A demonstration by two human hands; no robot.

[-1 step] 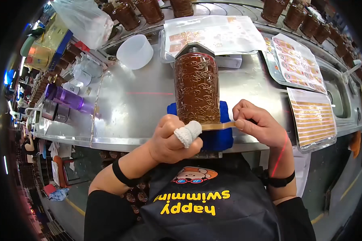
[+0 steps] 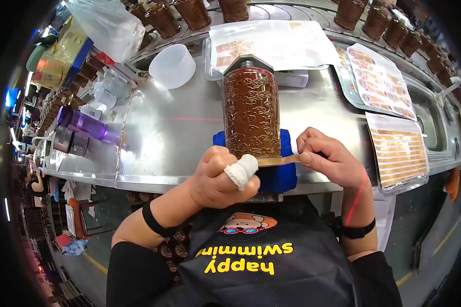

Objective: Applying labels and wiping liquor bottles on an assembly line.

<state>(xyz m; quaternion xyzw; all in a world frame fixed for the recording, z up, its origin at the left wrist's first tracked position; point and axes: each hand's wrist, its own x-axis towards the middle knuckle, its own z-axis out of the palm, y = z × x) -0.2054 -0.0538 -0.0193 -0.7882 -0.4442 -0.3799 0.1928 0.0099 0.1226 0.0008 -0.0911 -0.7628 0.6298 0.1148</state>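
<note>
A brown, embossed glass bottle (image 2: 251,112) lies with its neck pointing away from me, its near end over a folded blue cloth (image 2: 279,179). A narrow gold strip (image 2: 281,160) runs across that near end. At its left, my left hand (image 2: 223,179) is closed against the bottle's lower edge and the strip, a white textured wrap (image 2: 242,171) around one digit; its inner fingertips are hidden. My right hand (image 2: 330,157) pinches the strip's free right end between thumb and finger, holding it out to the side of the bottle.
Sheets of gold strips (image 2: 398,148) and patterned labels (image 2: 381,79) lie on trays at the right, near a sink (image 2: 429,120). A translucent bowl (image 2: 172,66) and purple bottle (image 2: 84,123) stand left on the steel table (image 2: 174,138). Several brown bottles (image 2: 192,13) line the back.
</note>
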